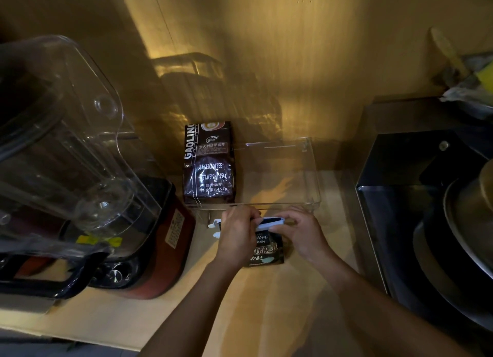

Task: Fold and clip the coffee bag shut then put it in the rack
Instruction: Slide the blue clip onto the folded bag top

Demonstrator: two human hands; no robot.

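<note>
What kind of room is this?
Probably a kitchen counter or coffee corner: there's a blender on the left, a big coffee bag in a clear rack, and metal pans on the right.

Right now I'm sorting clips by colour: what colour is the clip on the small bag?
White, or very pale; the clip shows in the head view.

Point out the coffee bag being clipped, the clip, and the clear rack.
coffee bag [266, 252], head view, printed front panel.
clip [269, 222], head view, pale bar between the hands.
clear rack [316, 185], head view, right wall.
</note>
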